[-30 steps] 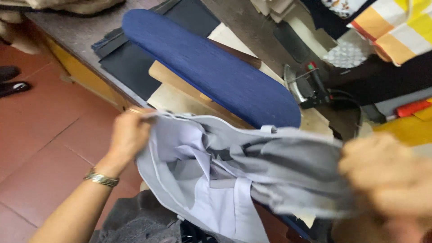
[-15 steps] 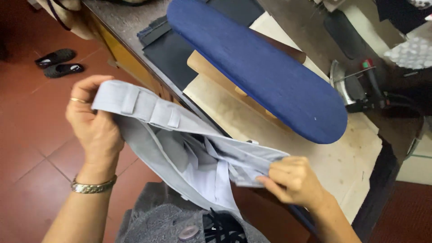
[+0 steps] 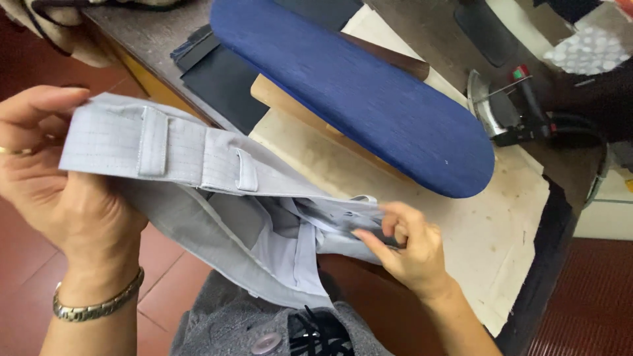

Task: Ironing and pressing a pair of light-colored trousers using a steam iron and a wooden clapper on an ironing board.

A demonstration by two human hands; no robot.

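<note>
I hold a pair of light grey trousers (image 3: 217,198) by the waistband, which stretches across the lower left of the view with its belt loops showing. My left hand (image 3: 59,191), with a ring and a metal watch, grips the waistband's left end, thumb on top. My right hand (image 3: 405,247) pinches the other end of the waistband near the fly, just in front of the table. The pale lining hangs open between my hands.
A long blue padded pressing board (image 3: 356,92) lies diagonally on the worn cloth-covered table (image 3: 488,237). An iron (image 3: 504,112) with a red knob rests at the right. Dark fabric pieces (image 3: 217,79) lie at the back left. Red tiled floor (image 3: 26,303) is below.
The view has come closer and my hands have drawn the waistband out straighter. My left hand has moved left and up; my right hand stays on the other end.
</note>
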